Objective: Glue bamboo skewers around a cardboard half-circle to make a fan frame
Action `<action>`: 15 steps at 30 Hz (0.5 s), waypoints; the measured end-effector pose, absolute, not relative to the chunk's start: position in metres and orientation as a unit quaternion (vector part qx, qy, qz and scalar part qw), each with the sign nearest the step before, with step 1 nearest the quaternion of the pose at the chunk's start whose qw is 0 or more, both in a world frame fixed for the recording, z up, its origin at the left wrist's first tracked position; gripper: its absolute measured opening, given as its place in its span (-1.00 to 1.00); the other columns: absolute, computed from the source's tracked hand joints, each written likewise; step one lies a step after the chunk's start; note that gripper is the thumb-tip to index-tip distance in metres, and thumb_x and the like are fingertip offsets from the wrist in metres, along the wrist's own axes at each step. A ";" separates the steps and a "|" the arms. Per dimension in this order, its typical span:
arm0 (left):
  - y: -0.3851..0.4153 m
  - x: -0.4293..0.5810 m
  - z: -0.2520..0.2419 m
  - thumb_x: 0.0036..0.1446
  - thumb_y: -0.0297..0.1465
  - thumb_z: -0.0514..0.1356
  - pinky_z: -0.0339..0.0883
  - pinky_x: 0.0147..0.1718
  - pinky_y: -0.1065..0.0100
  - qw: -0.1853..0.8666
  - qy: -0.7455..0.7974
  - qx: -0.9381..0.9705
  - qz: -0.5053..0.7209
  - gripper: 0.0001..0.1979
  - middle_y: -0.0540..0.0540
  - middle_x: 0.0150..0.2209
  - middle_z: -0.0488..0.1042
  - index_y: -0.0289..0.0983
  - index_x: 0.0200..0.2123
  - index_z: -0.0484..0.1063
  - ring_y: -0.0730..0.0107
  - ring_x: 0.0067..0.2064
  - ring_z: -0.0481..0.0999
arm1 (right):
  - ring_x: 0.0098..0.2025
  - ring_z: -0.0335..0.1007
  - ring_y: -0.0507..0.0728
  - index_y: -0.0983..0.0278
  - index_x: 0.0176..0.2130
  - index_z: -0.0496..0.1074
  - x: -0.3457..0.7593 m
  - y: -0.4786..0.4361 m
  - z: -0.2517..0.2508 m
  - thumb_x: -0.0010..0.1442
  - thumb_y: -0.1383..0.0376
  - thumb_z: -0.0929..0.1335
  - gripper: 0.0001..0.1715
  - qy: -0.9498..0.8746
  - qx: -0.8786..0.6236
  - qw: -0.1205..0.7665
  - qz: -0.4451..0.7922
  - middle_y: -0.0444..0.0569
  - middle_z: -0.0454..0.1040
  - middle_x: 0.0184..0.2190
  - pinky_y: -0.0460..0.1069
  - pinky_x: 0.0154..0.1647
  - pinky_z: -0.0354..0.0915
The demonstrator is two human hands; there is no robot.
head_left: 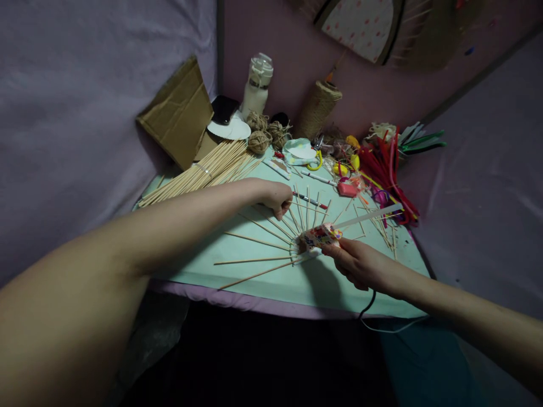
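Note:
My right hand (354, 261) grips a glue gun (318, 236) with a colourful patterned body. A long translucent glue stick (369, 216) juts from its back, and its front end hangs over a small half-round base (293, 249). Thin wooden sticks (258, 260) fan out from the base's edge across the tabletop. Farther up, my left hand (278, 198) is closed in a pinch among the fanned sticks. A thin wooden stick (311, 208) runs out to the right from its fingers. The glue gun partly hides the base.
A bundle of wooden sticks (203, 169) lies at the left by folded cardboard (180, 116). Behind stand a bottle (257, 87), twine balls (259, 141) and a twine spool (319, 110). Red pipe cleaners (384, 169) are at right. A cable (368, 305) hangs at the front edge.

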State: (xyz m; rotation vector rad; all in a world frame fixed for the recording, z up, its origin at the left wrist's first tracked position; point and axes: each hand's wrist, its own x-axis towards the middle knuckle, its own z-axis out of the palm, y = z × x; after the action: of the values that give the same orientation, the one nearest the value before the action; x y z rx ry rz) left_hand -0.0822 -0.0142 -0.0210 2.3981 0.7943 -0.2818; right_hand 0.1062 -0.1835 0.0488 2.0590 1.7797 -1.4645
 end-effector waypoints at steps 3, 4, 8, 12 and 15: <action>-0.016 -0.082 -0.020 -0.19 -0.42 0.34 0.13 -0.38 0.40 0.294 0.303 0.900 -0.107 -0.82 -0.01 -0.43 0.49 -0.28 -0.39 0.53 0.40 -0.38 0.36 | -0.69 -0.03 -0.06 0.22 -0.36 0.15 0.106 -0.185 0.051 0.15 -0.24 0.16 -0.42 0.564 0.667 0.026 -0.487 -0.26 0.09 -0.64 -0.12 -0.73 -0.04; -0.016 -0.083 -0.019 -0.18 -0.42 0.33 0.14 -0.38 0.40 0.296 0.303 0.899 -0.108 -0.82 -0.02 -0.42 0.50 -0.29 -0.39 0.53 0.40 -0.38 0.36 | -0.69 -0.01 -0.06 0.23 -0.35 0.16 0.106 -0.185 0.052 0.15 -0.24 0.16 -0.41 0.563 0.665 0.024 -0.490 -0.26 0.09 -0.63 -0.12 -0.73 -0.03; -0.014 -0.083 -0.021 -0.18 -0.41 0.34 0.13 -0.41 0.40 0.297 0.296 0.901 -0.107 -0.81 -0.03 -0.42 0.49 -0.30 -0.39 0.52 0.39 -0.38 0.37 | -0.68 0.02 -0.06 0.24 -0.31 0.17 0.111 -0.187 0.052 0.13 -0.25 0.16 -0.38 0.553 0.660 0.005 -0.507 -0.26 0.09 -0.62 -0.12 -0.72 -0.02; -0.013 -0.082 -0.024 -0.18 -0.41 0.35 0.13 -0.42 0.41 0.294 0.301 0.901 -0.105 -0.78 -0.02 -0.41 0.49 -0.30 -0.37 0.51 0.40 -0.39 0.37 | -0.69 0.00 -0.07 0.27 -0.27 0.20 0.115 -0.188 0.050 0.15 -0.23 0.16 -0.38 0.554 0.652 -0.007 -0.517 -0.27 0.09 -0.62 -0.12 -0.70 -0.02; -0.013 -0.083 -0.024 -0.19 -0.39 0.35 0.13 -0.41 0.42 0.287 0.306 0.901 -0.106 -0.78 -0.01 -0.41 0.49 -0.28 -0.37 0.51 0.41 -0.38 0.37 | -0.69 -0.01 -0.07 0.27 -0.26 0.20 0.115 -0.189 0.048 0.16 -0.21 0.17 -0.40 0.552 0.653 -0.008 -0.518 -0.28 0.09 -0.62 -0.12 -0.70 -0.03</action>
State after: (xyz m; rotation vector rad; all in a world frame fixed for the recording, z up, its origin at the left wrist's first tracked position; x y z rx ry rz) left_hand -0.0825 -0.0129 -0.0236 2.4073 0.8187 -0.2844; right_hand 0.1146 -0.1887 0.0484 2.0615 1.7435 -1.6358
